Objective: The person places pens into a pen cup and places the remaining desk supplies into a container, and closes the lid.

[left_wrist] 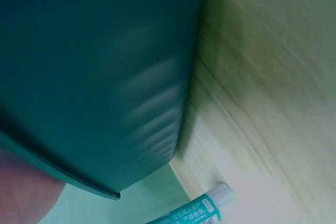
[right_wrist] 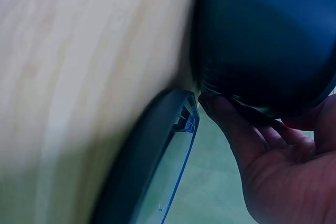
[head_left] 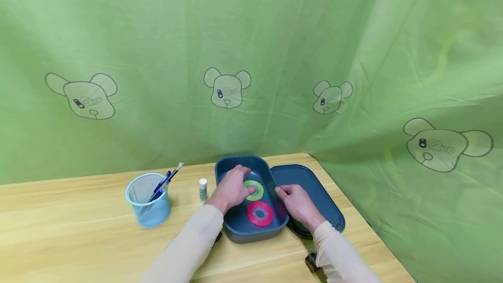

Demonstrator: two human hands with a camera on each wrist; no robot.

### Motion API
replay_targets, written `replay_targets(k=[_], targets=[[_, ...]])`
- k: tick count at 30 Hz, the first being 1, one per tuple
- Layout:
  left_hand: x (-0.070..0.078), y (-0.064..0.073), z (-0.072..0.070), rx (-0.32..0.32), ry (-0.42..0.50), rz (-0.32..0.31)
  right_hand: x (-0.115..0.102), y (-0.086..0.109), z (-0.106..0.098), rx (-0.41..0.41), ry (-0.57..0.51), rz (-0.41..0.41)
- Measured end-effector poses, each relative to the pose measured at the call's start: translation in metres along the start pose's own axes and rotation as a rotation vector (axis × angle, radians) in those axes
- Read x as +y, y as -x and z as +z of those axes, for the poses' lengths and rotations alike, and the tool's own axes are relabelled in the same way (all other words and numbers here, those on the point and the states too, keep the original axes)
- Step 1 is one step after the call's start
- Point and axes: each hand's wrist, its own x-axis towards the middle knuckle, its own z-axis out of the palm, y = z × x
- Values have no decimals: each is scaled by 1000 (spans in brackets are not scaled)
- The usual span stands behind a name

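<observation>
Dark blue and probably stiff, the box [head_left: 255,236] is pinched at its right wall by the right hand [head_left: 297,204], while the left hand [head_left: 232,188] spreads over the green tape roll [head_left: 258,194] inside; contact is unclear. We judge that roll and the pink tape roll [head_left: 269,215], at the box's near end, light, firm and slick, best taken by the outer edge; the lid [head_left: 314,189] lies right of the box.

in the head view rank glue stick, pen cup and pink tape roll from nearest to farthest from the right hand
1. Pink tape roll: inside the dark blue container, just left of the right hand.
2. Glue stick: upright on the table, beyond the container's left side.
3. Pen cup: farther left on the table.
</observation>
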Motion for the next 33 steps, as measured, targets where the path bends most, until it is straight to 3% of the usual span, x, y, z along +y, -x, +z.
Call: replay_targets(k=[9, 20, 23, 28, 33], targets=[[-6, 16, -14, 47, 172, -9, 0, -1, 2, 4, 9, 14], [-7, 46, -32, 264, 316, 32, 0, -3, 1, -6, 17, 14], [-7, 54, -33, 359, 342, 33, 0, -2, 0, -22, 10, 21], [-12, 69, -35, 521, 345, 23, -1, -2, -1, -43, -1, 21], [-22, 78, -40, 582, 317, 4, -2, -2, -1, -47, 0, 16]])
